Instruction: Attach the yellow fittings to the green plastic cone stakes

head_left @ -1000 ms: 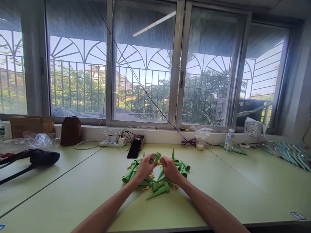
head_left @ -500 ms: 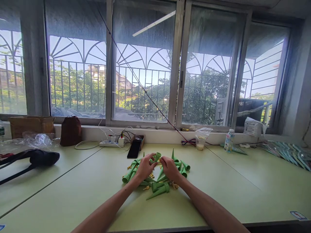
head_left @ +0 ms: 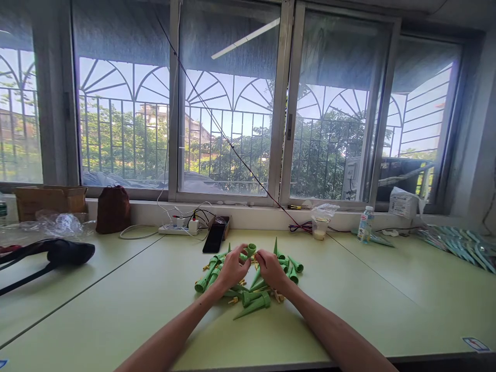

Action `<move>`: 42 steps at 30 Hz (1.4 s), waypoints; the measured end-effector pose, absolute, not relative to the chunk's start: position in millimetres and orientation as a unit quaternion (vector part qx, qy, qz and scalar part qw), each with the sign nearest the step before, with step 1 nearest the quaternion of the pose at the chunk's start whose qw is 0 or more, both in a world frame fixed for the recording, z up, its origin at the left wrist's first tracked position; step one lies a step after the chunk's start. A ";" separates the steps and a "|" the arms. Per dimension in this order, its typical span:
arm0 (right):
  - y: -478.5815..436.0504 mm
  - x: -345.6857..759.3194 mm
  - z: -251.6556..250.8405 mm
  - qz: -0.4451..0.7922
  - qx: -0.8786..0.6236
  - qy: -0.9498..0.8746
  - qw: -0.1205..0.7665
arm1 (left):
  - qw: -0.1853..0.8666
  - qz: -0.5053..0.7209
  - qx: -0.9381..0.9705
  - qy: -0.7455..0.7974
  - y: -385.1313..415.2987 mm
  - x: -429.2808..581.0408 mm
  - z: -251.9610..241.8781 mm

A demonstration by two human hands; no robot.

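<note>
My left hand (head_left: 234,267) grips a green plastic spike (head_left: 251,248) with its round hollow end turned up. Close beside that end, my right hand (head_left: 270,267) is closed in a pinch; whatever its fingertips hold is too small to make out. Around and under both hands lies a loose pile of more green hollow spikes (head_left: 253,304), some on their sides and a few pointing up. Small yellow plastic pieces (head_left: 233,300) are scattered among them.
Behind the pile, a black phone (head_left: 214,237) leans near a power strip (head_left: 179,230). A plastic cup (head_left: 320,227) and a bottle (head_left: 365,225) stand at the back right. Black straps (head_left: 70,251) lie left, packaged items (head_left: 461,245) far right.
The green spike in my left hand has tilted slightly, its hollow end turning a little more toward me. My right hand stays almost where it was.
</note>
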State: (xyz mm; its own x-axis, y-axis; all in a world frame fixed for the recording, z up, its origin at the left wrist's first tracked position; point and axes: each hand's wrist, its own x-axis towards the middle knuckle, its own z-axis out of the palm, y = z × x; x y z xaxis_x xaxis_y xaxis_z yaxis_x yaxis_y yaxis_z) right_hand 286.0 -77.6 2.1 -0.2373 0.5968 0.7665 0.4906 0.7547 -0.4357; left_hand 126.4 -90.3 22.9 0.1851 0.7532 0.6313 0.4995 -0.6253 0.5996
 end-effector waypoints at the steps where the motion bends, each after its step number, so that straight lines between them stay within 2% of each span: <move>1: -78.2 285.8 2.5 0.053 -0.346 -0.785 0.511 | 0.144 0.489 0.755 0.411 -90.2 127.0 22.8; 9: -80.5 284.3 3.6 0.053 -0.341 -0.793 0.502 | 0.300 0.526 0.703 0.373 -84.4 130.0 20.6; 19: -83.3 282.9 7.4 0.059 -0.344 -0.790 0.503 | 0.436 0.564 0.579 0.396 -73.4 128.7 22.5; 34: -81.6 283.6 4.3 0.058 -0.345 -0.793 0.498 | 0.458 0.547 0.588 0.381 -78.9 126.6 24.7; 42: -79.8 284.8 3.3 0.052 -0.349 -0.794 0.495 | 0.434 0.546 0.605 0.384 -76.2 126.1 22.7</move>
